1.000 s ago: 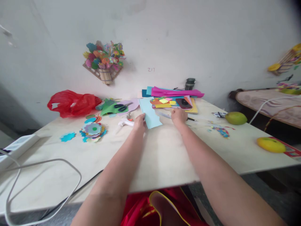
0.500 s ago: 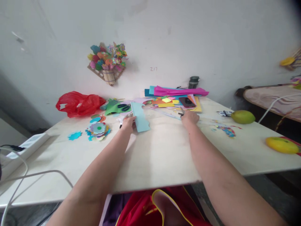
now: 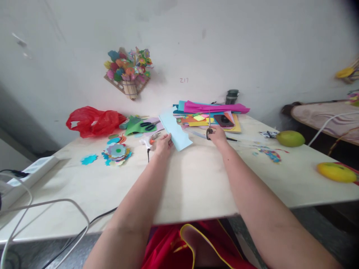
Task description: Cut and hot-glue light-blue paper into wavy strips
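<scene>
A light blue sheet of paper (image 3: 175, 130) with a cut, notched right edge is pinched in my left hand (image 3: 164, 145), tilted above the table. My right hand (image 3: 218, 135) grips a pair of scissors (image 3: 209, 127) by the handles, blades pointing up and away, apart from the paper. Just left of my left hand lies a white glue gun (image 3: 146, 142) with an orange part near its nozzle. Further left sits a stack of paper flowers (image 3: 117, 152), with one blue paper flower (image 3: 89, 159) beside it.
Behind my hands lie black-handled scissors (image 3: 148, 125), green paper (image 3: 136, 126), a phone (image 3: 223, 120) and a magenta roll (image 3: 215, 108). A red plastic bag (image 3: 94, 121) is at back left, a power strip (image 3: 33, 172) at left. Two mangoes (image 3: 290, 138) rest at right.
My left hand has moved right with the blue paper, which now tilts and leaves the glue gun in view. My right hand has lifted the scissors, their blades now pointing up.
</scene>
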A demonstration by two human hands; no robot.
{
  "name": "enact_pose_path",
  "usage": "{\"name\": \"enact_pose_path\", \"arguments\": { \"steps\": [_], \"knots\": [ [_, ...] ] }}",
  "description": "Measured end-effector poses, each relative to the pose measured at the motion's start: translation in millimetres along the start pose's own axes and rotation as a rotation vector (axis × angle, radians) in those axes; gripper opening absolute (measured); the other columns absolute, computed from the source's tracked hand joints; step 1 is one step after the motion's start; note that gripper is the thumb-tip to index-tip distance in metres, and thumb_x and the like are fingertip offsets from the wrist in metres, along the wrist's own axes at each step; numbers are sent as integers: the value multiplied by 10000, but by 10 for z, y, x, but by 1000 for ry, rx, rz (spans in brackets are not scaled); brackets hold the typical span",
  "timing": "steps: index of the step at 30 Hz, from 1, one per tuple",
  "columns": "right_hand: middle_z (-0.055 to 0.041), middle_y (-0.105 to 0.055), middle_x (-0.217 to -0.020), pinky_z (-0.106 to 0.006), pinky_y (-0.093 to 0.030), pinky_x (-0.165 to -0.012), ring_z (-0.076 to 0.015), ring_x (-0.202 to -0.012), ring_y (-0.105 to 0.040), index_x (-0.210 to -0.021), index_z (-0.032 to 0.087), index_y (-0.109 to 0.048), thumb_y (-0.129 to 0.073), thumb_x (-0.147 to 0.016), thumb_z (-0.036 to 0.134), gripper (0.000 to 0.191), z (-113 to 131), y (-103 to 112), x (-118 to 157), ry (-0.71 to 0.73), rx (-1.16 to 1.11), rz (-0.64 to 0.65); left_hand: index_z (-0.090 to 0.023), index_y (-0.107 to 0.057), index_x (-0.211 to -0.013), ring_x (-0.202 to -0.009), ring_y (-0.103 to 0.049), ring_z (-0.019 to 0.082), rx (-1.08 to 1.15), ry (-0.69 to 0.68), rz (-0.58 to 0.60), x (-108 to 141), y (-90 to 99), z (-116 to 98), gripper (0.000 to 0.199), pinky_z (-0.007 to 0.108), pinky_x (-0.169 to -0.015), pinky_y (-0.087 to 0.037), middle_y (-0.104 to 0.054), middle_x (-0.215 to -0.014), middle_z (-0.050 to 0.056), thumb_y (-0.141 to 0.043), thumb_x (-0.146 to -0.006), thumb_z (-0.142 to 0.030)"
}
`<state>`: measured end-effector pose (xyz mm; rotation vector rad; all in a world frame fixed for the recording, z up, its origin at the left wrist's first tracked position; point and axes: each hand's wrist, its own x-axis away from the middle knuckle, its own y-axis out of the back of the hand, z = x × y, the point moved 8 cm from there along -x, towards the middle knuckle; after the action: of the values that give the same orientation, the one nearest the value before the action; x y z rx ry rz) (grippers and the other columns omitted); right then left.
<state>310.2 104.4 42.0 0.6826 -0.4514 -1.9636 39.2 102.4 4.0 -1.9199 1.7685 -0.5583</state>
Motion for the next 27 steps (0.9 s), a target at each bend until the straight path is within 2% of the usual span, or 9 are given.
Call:
{"name": "enact_pose_path", "arguments": {
  "steps": [2, 5, 8, 11, 17, 21, 27],
  "knots": [
    [-57, -640, -766, -243, -441, -479, -175, -614, -610, -1064, 146, -571, -623, -684, 208, 388, 93, -214, 85, -38, -200, 157, -166, -562, -699, -659, -629, 120, 8, -17, -3, -6, 16, -19, 111, 259, -719, -520, -618, -636, -12, -671, -686, -176],
    [-10, -605, -627, -209, -407, -430, -104, -446, -539, -935, 146, -592, -584, -723, 177, 215, 323, -395, 274, -38, -410, 290, -166, -544, -673, -682, -636, 133, 2, -11, -8, -7, 27, -23, 140, 273, -739, -519, -609, -621, -10, -684, -684, -180],
    [6, -612, -610, -197, -436, -469, -78, -450, -531, -880, 156, -563, -622, -705, 154, 185, 514, -461, 422, -2, -585, 362, -164, -543, -667, -657, -630, 123, 6, 8, -2, -9, 28, -11, 143, 269, -733, -520, -609, -616, -10, -685, -684, -175],
    [15, -597, -575, -184, -423, -453, -78, -463, -533, -840, 158, -540, -653, -681, 169, 196, 551, -517, 483, -24, -674, 403, -157, -554, -669, -619, -622, 115, -21, 35, 31, -16, 16, 14, 136, 266, -705, -523, -619, -626, -5, -688, -677, -180],
    [66, -530, -521, -189, -393, -421, -74, -424, -481, -819, 164, -518, -659, -548, 79, 317, 571, -608, 493, 36, -689, 401, -153, -550, -634, -619, -624, 145, -141, 55, 63, -11, -5, 50, 212, 279, -651, -526, -590, -551, -4, -734, -620, -256],
    [60, -551, -581, -216, -420, -468, -87, -482, -498, -854, 171, -518, -653, -532, 135, 350, 553, -582, 436, 70, -681, 302, -143, -559, -650, -587, -620, 141, -208, 58, 96, 33, -48, 54, 225, 266, -604, -531, -611, -572, 17, -736, -620, -277],
    [46, -576, -650, -216, -452, -533, -107, -592, -547, -903, 182, -517, -647, -547, 169, 379, 442, -552, 308, 92, -604, 194, -121, -575, -630, -552, -622, 151, -310, 193, 213, 140, -140, 113, 179, 277, -568, -538, -617, -570, 46, -736, -623, -199]
  ]
}}
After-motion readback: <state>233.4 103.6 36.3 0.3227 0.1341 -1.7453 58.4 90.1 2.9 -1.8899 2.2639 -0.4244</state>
